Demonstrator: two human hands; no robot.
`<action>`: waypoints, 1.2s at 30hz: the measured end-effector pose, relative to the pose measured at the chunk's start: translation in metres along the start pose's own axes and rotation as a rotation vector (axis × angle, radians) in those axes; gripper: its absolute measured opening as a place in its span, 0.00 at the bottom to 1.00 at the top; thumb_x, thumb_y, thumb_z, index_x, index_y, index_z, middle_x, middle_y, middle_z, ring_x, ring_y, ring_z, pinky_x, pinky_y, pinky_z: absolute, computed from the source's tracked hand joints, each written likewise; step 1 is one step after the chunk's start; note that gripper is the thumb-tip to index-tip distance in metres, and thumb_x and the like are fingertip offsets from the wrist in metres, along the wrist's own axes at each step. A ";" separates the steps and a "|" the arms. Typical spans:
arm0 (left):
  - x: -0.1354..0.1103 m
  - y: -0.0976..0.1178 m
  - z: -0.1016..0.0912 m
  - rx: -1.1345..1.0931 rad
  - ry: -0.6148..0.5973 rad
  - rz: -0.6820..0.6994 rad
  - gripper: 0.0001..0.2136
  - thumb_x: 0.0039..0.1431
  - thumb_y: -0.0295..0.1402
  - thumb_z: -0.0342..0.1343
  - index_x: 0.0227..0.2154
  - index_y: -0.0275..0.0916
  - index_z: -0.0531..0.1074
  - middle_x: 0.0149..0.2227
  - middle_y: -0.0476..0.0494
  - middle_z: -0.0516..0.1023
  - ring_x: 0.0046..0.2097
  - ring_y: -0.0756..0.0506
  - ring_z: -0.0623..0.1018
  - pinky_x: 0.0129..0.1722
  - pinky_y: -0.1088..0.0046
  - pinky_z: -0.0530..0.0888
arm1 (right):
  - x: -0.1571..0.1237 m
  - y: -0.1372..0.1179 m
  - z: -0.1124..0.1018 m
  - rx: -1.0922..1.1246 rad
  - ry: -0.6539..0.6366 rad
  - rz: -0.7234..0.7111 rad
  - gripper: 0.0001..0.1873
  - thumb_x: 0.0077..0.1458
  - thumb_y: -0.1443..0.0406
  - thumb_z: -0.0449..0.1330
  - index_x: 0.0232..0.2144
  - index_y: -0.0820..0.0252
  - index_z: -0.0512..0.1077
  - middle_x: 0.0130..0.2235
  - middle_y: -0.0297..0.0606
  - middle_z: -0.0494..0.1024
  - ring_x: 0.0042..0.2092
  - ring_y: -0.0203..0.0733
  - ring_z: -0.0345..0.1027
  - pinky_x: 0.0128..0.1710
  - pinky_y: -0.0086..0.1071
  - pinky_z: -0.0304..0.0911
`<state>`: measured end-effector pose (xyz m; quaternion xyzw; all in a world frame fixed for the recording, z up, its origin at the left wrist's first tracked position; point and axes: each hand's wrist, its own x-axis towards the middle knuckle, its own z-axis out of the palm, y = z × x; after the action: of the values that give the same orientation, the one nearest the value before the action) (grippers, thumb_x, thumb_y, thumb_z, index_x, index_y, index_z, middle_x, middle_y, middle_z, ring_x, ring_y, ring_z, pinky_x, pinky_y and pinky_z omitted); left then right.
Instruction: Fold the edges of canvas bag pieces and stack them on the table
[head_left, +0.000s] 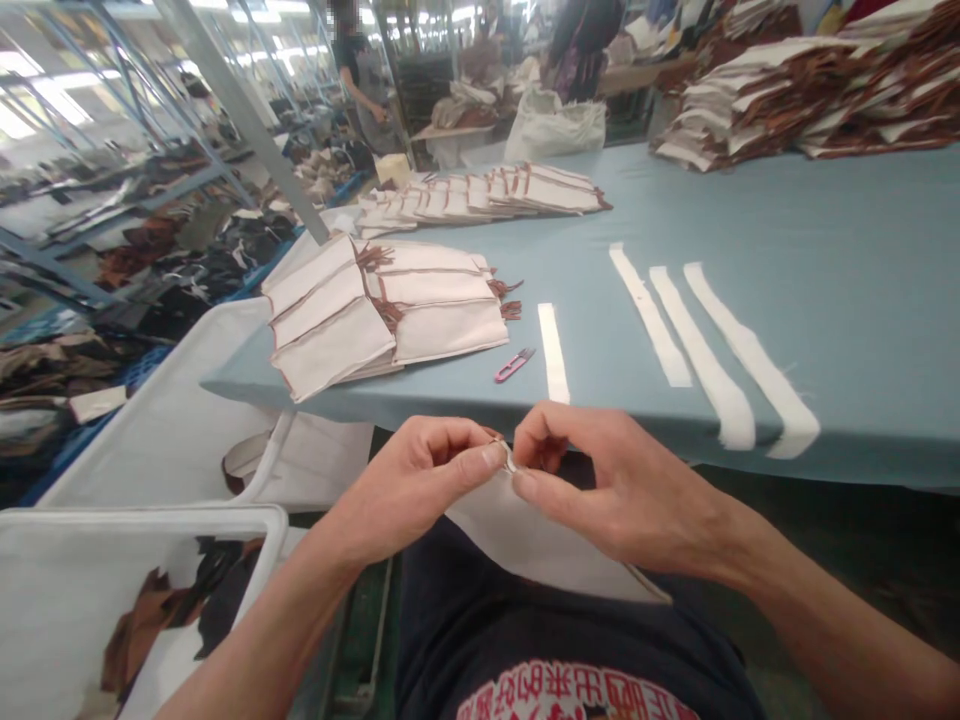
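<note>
closest, a dark garment (465, 640) on the person's front carries red and white chinese-style characters, upside down and cut off at the lower border, so i cannot read them surely. above it, a cream fabric piece (525, 530) with a dark edge hangs over the lap. the left hand (424, 480) and right hand (611, 480) pinch its upper edge between thumbs and fingers, almost meeting. because only this edge is gripped, the piece could slip free or the fold could twist if one pinch loosens. just beyond, pink-handled snips (514, 366) lie near the front of the blue-green counter (577, 270); a stray knuckle could knock them off. white strips (694, 345) reaching the front edge could be dragged down by a sleeve or forearm. farther back, overlapping cream panels (450, 290) could slide if bumped. a white sack (555, 125) behind shows no readable label.
</note>
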<state>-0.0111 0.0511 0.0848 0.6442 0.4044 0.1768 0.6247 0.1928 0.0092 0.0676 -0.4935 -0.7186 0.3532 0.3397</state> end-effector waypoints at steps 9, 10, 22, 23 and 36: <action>0.003 -0.019 0.029 -0.017 -0.004 0.034 0.17 0.64 0.45 0.59 0.31 0.33 0.78 0.26 0.50 0.71 0.29 0.52 0.65 0.27 0.78 0.62 | -0.008 -0.003 -0.011 -0.038 -0.147 0.293 0.06 0.55 0.67 0.60 0.25 0.59 0.71 0.25 0.31 0.73 0.27 0.35 0.63 0.24 0.28 0.55; 0.003 -0.020 0.031 0.005 -0.002 0.039 0.17 0.64 0.44 0.58 0.30 0.33 0.78 0.27 0.49 0.72 0.30 0.52 0.66 0.28 0.78 0.62 | -0.009 -0.002 -0.012 -0.030 -0.169 0.312 0.06 0.54 0.68 0.60 0.25 0.59 0.71 0.24 0.30 0.73 0.26 0.34 0.63 0.24 0.28 0.54; 0.003 -0.017 0.036 0.201 -0.027 0.104 0.19 0.68 0.41 0.51 0.26 0.34 0.75 0.28 0.48 0.72 0.31 0.50 0.68 0.29 0.76 0.65 | -0.005 -0.008 -0.026 -0.217 -0.310 0.247 0.08 0.54 0.67 0.58 0.24 0.60 0.73 0.23 0.29 0.74 0.25 0.32 0.62 0.24 0.28 0.50; 0.003 -0.017 0.036 0.218 -0.028 0.108 0.19 0.69 0.41 0.51 0.25 0.34 0.74 0.29 0.48 0.72 0.31 0.49 0.69 0.30 0.76 0.65 | -0.005 -0.009 -0.027 -0.240 -0.310 0.238 0.08 0.55 0.67 0.58 0.24 0.59 0.73 0.24 0.30 0.75 0.25 0.32 0.62 0.25 0.28 0.50; 0.008 -0.021 0.042 0.335 0.057 0.093 0.15 0.65 0.34 0.50 0.22 0.36 0.72 0.25 0.51 0.68 0.29 0.51 0.67 0.29 0.75 0.62 | 0.000 0.010 -0.024 -0.129 -0.376 0.342 0.07 0.51 0.65 0.56 0.24 0.59 0.72 0.23 0.28 0.70 0.26 0.33 0.59 0.22 0.27 0.50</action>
<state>0.0185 0.0267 0.0562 0.7519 0.4153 0.1538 0.4883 0.2175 0.0163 0.0721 -0.5542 -0.6962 0.4443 0.1034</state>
